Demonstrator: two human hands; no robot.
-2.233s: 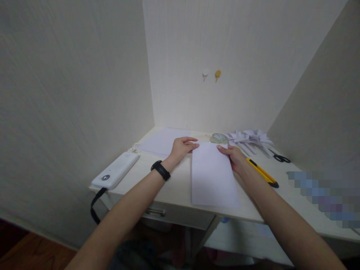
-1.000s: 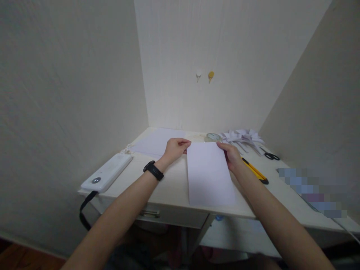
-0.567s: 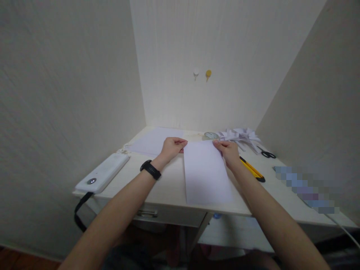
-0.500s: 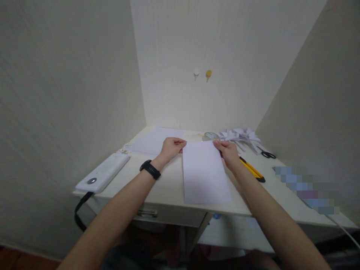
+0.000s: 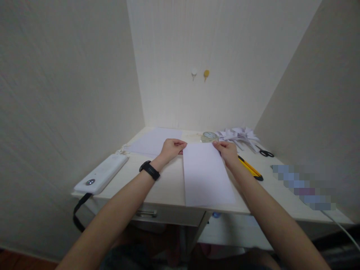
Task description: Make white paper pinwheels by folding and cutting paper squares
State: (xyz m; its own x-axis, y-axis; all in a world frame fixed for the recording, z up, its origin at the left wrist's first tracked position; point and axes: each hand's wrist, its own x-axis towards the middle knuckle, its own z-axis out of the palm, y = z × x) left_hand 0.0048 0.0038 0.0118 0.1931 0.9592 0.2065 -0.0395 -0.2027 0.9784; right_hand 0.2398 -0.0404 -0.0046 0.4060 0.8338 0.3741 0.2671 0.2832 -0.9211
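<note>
A white sheet of paper lies lengthwise on the pale desk, its near edge at the desk's front. My left hand, with a black band on the wrist, has its fingers curled at the sheet's far left corner. My right hand pinches the far right corner. Both hands press down on the far edge of the paper.
More white sheets lie at the back left. A white device with a black strap sits on the left edge. A tape roll, folded paper pieces, scissors and a yellow utility knife lie to the right. Two wall hooks hang behind.
Both hands have stayed at the sheet's far corners, closing slightly on them. The paper has shifted a little on the desk, and my view has swung slightly to the right.
</note>
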